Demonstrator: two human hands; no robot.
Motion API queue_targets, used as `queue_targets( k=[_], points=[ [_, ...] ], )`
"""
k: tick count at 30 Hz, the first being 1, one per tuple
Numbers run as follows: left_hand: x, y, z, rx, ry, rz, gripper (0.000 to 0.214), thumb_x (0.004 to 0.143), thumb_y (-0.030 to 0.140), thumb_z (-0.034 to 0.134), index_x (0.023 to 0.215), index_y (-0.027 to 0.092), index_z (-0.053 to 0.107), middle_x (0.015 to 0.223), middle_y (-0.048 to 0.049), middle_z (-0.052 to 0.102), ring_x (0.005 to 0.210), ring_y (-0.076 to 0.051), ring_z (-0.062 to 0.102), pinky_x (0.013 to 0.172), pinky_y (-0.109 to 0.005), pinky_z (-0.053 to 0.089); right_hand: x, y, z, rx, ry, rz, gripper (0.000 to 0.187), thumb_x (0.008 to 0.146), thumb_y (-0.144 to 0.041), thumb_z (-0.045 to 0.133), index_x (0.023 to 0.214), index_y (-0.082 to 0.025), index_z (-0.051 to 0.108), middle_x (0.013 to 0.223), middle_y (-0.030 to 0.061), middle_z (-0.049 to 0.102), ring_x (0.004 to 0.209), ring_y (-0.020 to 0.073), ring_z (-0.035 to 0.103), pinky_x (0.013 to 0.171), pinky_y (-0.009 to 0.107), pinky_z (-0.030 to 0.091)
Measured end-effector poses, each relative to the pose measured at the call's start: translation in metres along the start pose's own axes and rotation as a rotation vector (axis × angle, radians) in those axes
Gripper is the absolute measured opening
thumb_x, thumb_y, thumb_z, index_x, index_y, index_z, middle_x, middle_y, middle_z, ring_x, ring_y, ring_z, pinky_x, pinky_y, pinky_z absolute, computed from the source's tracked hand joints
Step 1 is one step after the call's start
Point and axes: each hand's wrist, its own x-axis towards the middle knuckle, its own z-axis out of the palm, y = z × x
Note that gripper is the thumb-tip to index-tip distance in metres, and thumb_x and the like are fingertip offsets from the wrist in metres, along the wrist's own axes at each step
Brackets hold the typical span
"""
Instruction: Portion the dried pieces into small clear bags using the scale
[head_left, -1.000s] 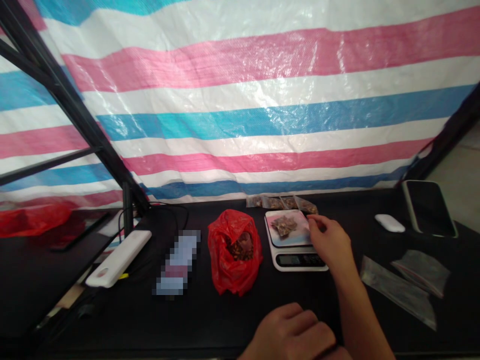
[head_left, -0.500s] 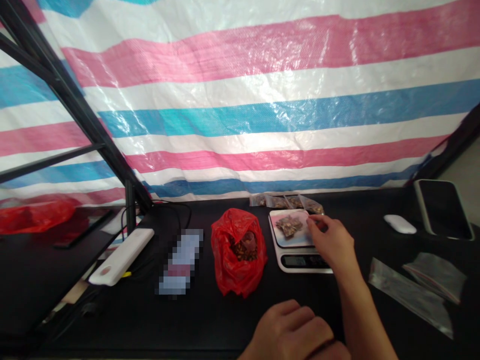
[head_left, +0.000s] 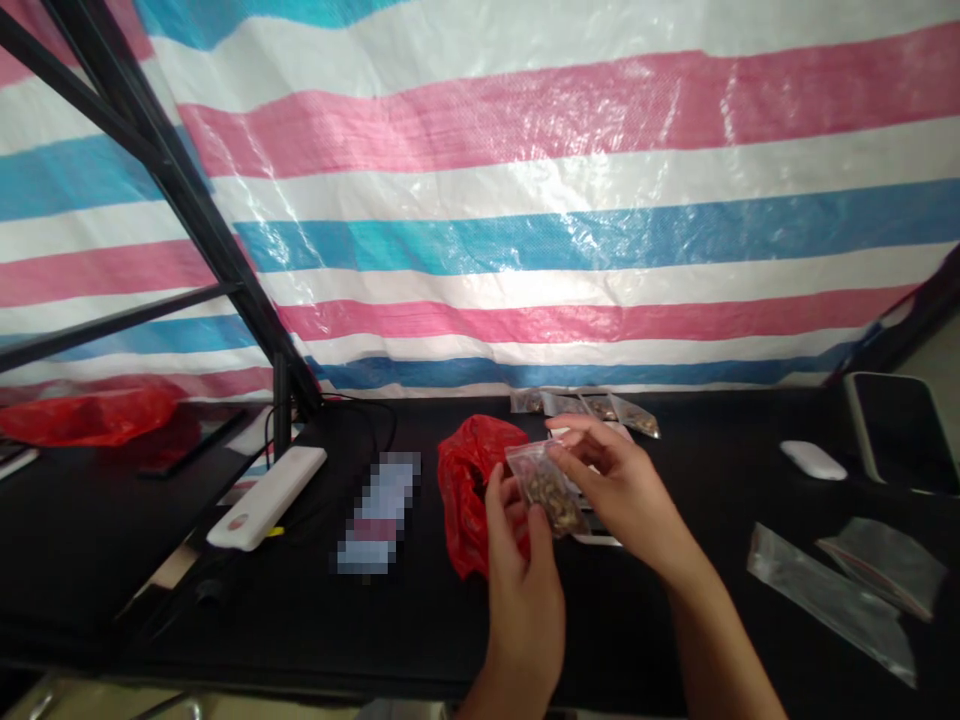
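Note:
A small clear zip bag (head_left: 553, 496) with brownish-green dried bits in it is held up between both hands. My left hand (head_left: 525, 570) grips its lower left side between thumb and fingers. At its top right edge, my right hand (head_left: 611, 480) pinches the bag with thumb and fingers. Behind my hands the white kitchen scale (head_left: 598, 540) is mostly covered. The crumpled red plastic bag (head_left: 466, 500) stands just left, partly hidden by my left hand; its contents do not show now.
Several filled zip bags (head_left: 636, 418) lie in a row at the back. Flat zip bags (head_left: 832, 595) rest on the right, below a white case (head_left: 813, 460) and a phone-like device (head_left: 904, 430). A white power bank (head_left: 268, 498) and a blurred-out phone (head_left: 380, 515) lie left.
The filled zip bag has left the scale and is now in both hands. My left hand has risen to it from the front edge. The view has shifted slightly.

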Motion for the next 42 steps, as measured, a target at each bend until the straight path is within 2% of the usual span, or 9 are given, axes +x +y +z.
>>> queue_targets(
  k=[4, 8, 12, 15, 22, 29, 36, 39, 42],
  points=[
    [0.008, -0.001, 0.0, -0.191, -0.047, -0.238, 0.056, 0.087, 0.053, 0.07, 0.132, 0.02, 0.062, 0.114, -0.0122, 0.073, 0.094, -0.022, 0.072, 0.077, -0.029, 0.057, 0.005, 0.013, 0.02, -0.059, 0.02, 0.13, 0.041, 0.079, -0.041, 0.069, 0.115, -0.022, 0.066, 0.079, -0.001, 0.064, 0.062, 0.0153, 0.06, 0.053, 0.025, 0.045],
    [0.01, -0.003, -0.004, -0.299, -0.093, -0.352, 0.069, 0.079, 0.055, 0.077, 0.134, 0.016, 0.062, 0.089, -0.0078, 0.074, 0.065, -0.015, 0.067, 0.063, -0.027, 0.054, 0.011, 0.02, 0.03, -0.215, 0.081, 0.16, 0.037, 0.077, -0.038, 0.065, 0.11, -0.021, 0.067, 0.073, -0.0018, 0.063, 0.059, 0.0159, 0.059, 0.053, 0.027, 0.043],
    [0.012, 0.001, -0.007, -0.399, -0.091, -0.408, 0.08, 0.078, 0.049, 0.08, 0.144, 0.012, 0.052, 0.084, -0.006, 0.074, 0.062, -0.013, 0.066, 0.062, -0.024, 0.053, 0.014, 0.021, 0.036, -0.27, 0.107, 0.179, 0.034, 0.074, -0.039, 0.064, 0.102, -0.021, 0.069, 0.07, -0.0013, 0.063, 0.06, 0.0173, 0.06, 0.057, 0.029, 0.043],
    [0.013, 0.004, -0.009, -0.421, -0.113, -0.442, 0.076, 0.08, 0.045, 0.079, 0.143, 0.011, 0.053, 0.083, -0.0063, 0.075, 0.06, -0.012, 0.066, 0.061, -0.024, 0.053, 0.015, 0.021, 0.039, -0.273, 0.143, 0.216, 0.037, 0.071, -0.042, 0.065, 0.1, -0.02, 0.07, 0.07, -0.0011, 0.064, 0.059, 0.0178, 0.06, 0.057, 0.03, 0.043],
    [0.018, 0.011, -0.012, -0.37, -0.127, -0.448, 0.062, 0.081, 0.042, 0.075, 0.13, 0.007, 0.062, 0.072, -0.0044, 0.073, 0.056, -0.013, 0.065, 0.057, -0.023, 0.05, 0.017, 0.021, 0.044, -0.195, 0.169, 0.243, 0.041, 0.067, -0.046, 0.067, 0.097, -0.019, 0.07, 0.07, -0.0004, 0.065, 0.057, 0.0173, 0.06, 0.054, 0.029, 0.043],
    [0.021, 0.012, -0.012, -0.289, -0.183, -0.459, 0.073, 0.079, 0.046, 0.074, 0.137, 0.006, 0.056, 0.062, -0.0003, 0.068, 0.05, -0.012, 0.062, 0.052, -0.021, 0.044, 0.019, 0.019, 0.042, -0.163, 0.184, 0.26, 0.039, 0.066, -0.044, 0.068, 0.096, -0.019, 0.07, 0.068, -0.0011, 0.063, 0.056, 0.016, 0.058, 0.052, 0.028, 0.042],
    [0.02, 0.014, -0.011, -0.184, -0.199, -0.383, 0.078, 0.077, 0.052, 0.068, 0.141, 0.009, 0.054, 0.08, -0.0046, 0.072, 0.045, -0.009, 0.057, 0.046, -0.02, 0.039, 0.017, 0.02, 0.044, -0.138, 0.125, 0.252, 0.033, 0.068, -0.042, 0.068, 0.093, -0.02, 0.069, 0.068, -0.0008, 0.065, 0.057, 0.017, 0.06, 0.052, 0.028, 0.044],
    [0.02, 0.013, -0.011, -0.161, -0.185, -0.381, 0.084, 0.077, 0.051, 0.065, 0.147, 0.007, 0.047, 0.065, 0.0012, 0.065, 0.043, -0.01, 0.055, 0.046, -0.02, 0.037, 0.015, 0.022, 0.043, -0.16, 0.094, 0.228, 0.03, 0.071, -0.042, 0.067, 0.093, -0.021, 0.07, 0.07, 0.0003, 0.067, 0.059, 0.0176, 0.061, 0.054, 0.028, 0.045],
    [0.019, 0.011, -0.011, -0.132, -0.193, -0.386, 0.078, 0.077, 0.048, 0.063, 0.141, 0.006, 0.052, 0.059, 0.0037, 0.06, 0.043, -0.01, 0.055, 0.046, -0.021, 0.037, 0.014, 0.023, 0.042, -0.195, 0.072, 0.205, 0.028, 0.074, -0.04, 0.066, 0.094, -0.021, 0.071, 0.072, 0.0011, 0.068, 0.061, 0.0177, 0.062, 0.055, 0.028, 0.046]
  ],
)
